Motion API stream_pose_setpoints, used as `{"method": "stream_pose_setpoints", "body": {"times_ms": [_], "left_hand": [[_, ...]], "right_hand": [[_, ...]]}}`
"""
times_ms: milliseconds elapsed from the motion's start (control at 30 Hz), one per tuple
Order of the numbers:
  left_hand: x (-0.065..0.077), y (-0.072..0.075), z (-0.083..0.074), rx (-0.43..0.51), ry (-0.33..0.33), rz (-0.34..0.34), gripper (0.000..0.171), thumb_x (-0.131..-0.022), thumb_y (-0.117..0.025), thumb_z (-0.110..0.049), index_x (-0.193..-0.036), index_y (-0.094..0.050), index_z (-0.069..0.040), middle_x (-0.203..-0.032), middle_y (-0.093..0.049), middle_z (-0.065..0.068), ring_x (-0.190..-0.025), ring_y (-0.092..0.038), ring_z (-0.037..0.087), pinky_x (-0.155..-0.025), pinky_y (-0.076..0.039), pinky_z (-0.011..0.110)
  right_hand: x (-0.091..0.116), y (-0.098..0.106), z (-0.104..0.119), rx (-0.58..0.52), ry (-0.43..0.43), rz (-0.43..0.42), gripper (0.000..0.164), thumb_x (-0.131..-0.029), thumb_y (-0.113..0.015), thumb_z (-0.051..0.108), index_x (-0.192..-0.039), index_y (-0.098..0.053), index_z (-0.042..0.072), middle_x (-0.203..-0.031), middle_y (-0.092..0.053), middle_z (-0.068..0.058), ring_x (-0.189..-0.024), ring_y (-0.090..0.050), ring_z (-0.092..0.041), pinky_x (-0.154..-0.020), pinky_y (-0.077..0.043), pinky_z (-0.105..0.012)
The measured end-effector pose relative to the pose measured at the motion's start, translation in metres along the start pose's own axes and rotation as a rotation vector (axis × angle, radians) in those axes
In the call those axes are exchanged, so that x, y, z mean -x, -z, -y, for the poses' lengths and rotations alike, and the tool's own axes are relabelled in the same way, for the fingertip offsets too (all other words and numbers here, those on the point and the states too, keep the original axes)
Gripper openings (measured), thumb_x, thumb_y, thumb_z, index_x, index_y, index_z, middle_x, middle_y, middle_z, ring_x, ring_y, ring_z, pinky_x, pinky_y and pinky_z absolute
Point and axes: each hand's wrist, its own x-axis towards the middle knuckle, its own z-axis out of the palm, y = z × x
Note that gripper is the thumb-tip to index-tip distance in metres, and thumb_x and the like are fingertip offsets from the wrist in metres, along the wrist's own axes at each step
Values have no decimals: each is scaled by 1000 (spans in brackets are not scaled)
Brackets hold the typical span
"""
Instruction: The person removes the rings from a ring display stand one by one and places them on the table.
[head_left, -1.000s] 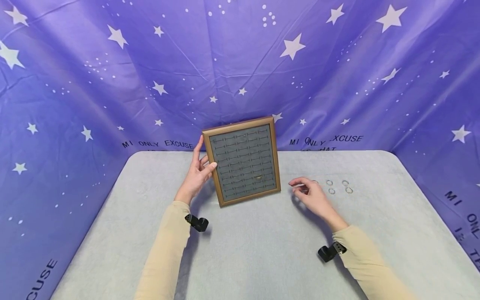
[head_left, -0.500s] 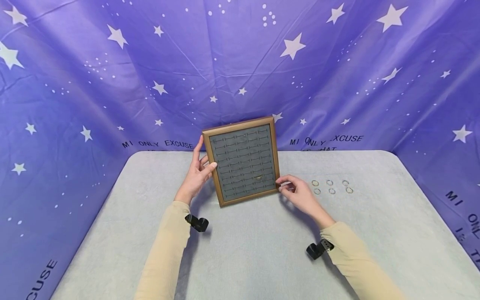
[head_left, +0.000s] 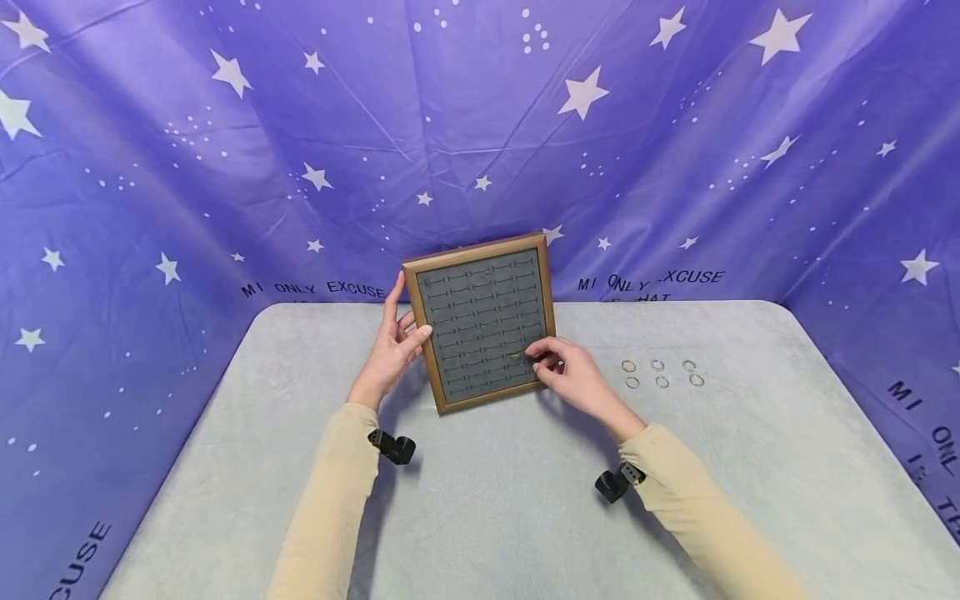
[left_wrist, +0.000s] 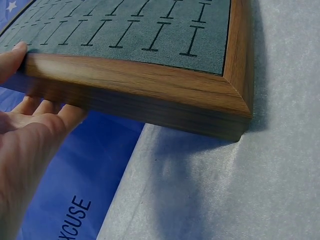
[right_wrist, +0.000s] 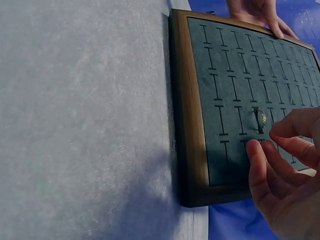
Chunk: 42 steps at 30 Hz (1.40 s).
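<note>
A ring display board [head_left: 472, 255] with a brown wooden frame and a dark grey-green slotted pad stands tilted on the table. My left hand [head_left: 388, 354] grips its left edge, the thumb on the front and several fingers behind, also plain in the left wrist view. One gold-toned ring [right_wrist: 261, 120] sits in a slot in the lower right part of the pad. Close to this ring is my right hand [head_left: 576, 377], with bent fingers in front of the pad. Thumb and index finger are apart in the right wrist view, and nothing shows between them.
Several loose rings [head_left: 628, 367] lie in two rows on the grey table [head_left: 480, 500], right of the board. A purple star-printed cloth [head_left: 480, 108] hangs behind and along both sides of the table.
My right hand has moved left, from beside the loose rings past the board's right edge to the ring in the pad. The left hand and the board have stayed put.
</note>
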Motion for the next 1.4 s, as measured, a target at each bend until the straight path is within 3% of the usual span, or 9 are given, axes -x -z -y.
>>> {"method": "stream_pose_setpoints", "body": {"times_ms": [400, 700, 933, 1400], "left_hand": [[0, -1, 0, -11, 8, -5, 88, -97, -48, 7, -152, -9, -49, -147, -33, 24, -117, -54, 24, -86, -53, 32], [0, -1, 1, 6, 3, 3, 88, -97, -47, 10, -152, -10, -48, -146, -36, 23, -107, -58, 16, -66, -48, 18], [1, 0, 0, -8, 9, 1, 88, -97, -49, 6, -152, -8, -49, -149, -30, 23, -119, -52, 24, -83, -53, 27], [2, -3, -2, -9, 12, -16, 88, -97, -48, 7, -153, -6, -45, -148, -34, 22, -117, -54, 23, -84, -53, 29]], "right_hand": [[-1, -16, -3, 45, 48, -5, 35, -80, -64, -8, -113, -67, 2, -99, -60, -12, -77, -59, -18, -70, -54, -31], [-3, -22, -4, 54, 41, -24, 15, -84, -64, -4, -97, -65, 3, -90, -52, -9, -78, -54, -18, -70, -52, -31], [-3, -22, -1, 1, 19, -40, 7, -85, -65, -2, -87, -63, 4, -88, -51, -9, -77, -54, -18, -66, -49, -26], [13, -19, -5, -68, -49, -25, 7, -85, -66, -4, -88, -62, 2, -92, -56, -8, -79, -59, -18, -64, -52, -26]]}}
